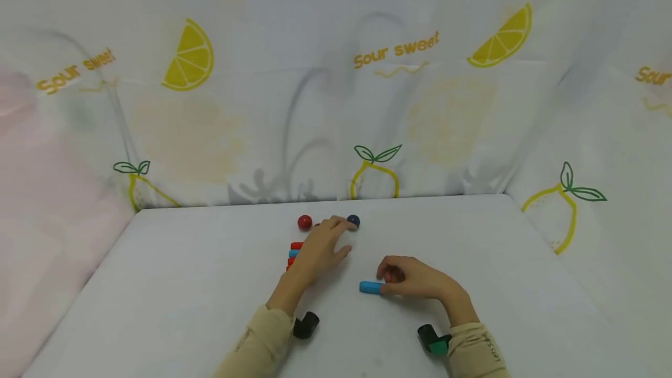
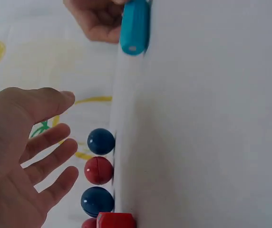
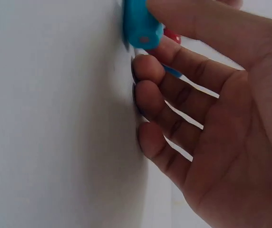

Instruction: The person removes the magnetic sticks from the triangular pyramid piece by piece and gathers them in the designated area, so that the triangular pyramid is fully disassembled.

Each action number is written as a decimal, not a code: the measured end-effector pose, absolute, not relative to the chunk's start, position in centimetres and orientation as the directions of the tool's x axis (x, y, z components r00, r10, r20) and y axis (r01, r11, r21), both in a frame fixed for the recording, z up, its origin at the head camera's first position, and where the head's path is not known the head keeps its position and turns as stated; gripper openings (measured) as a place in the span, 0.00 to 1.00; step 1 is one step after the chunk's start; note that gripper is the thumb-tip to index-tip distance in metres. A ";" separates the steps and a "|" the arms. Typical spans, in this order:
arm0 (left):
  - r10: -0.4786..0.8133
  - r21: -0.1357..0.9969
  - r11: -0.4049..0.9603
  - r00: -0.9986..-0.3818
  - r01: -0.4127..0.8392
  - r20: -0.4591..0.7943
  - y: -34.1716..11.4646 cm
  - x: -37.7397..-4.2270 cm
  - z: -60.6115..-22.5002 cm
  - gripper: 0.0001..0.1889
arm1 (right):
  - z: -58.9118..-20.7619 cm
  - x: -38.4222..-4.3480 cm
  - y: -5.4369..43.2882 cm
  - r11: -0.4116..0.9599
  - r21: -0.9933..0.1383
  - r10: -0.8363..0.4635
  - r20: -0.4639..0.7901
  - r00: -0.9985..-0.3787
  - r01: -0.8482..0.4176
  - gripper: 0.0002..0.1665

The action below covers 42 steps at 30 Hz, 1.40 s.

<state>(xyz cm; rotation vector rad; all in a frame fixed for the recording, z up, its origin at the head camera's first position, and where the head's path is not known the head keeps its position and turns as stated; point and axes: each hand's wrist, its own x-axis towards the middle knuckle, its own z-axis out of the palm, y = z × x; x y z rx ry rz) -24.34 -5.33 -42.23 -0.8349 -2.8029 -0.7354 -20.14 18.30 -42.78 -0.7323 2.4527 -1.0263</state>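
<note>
My right hand (image 1: 415,279) pinches a short blue stick (image 1: 370,287) between thumb and index finger, low over the white table. In the right wrist view the other fingertips (image 3: 149,137) rest against the tabletop. Farther forward on the left, my left hand (image 1: 317,249) is held over a row of balls with its fingers loosely spread and nothing in them. A dark blue ball (image 1: 354,219) lies by its fingertips, and a red ball (image 1: 304,223) by its far side. The left wrist view shows blue and red balls (image 2: 98,170) alternating, partly hidden behind a red stick (image 2: 116,220).
Red and blue sticks (image 1: 295,254) lie stacked side by side left of my left hand, partly covered by it. The white table (image 1: 472,238) ends at a pale lemon-print curtain (image 1: 446,121). Black wrist cameras (image 1: 306,325) jut inward from both sleeves.
</note>
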 end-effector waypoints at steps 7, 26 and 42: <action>0.525 0.559 0.620 -0.820 0.551 0.227 -5.7 -19.6 -43.2 0.17 | -42.5 -20.6 18.5 0.585 -0.727 -0.624 -0.122 -0.772 -0.358 0.08; 0.566 0.649 0.593 -0.820 0.477 0.086 -7.3 -19.4 -41.7 0.07 | -42.6 -20.3 17.5 0.533 -0.758 -0.639 -0.070 -0.766 -0.376 0.07; 0.553 0.607 0.684 -0.830 0.404 -0.071 -14.0 -20.4 -40.3 0.07 | -42.9 -20.2 17.8 0.565 -0.738 -0.616 -0.078 -0.784 -0.370 0.06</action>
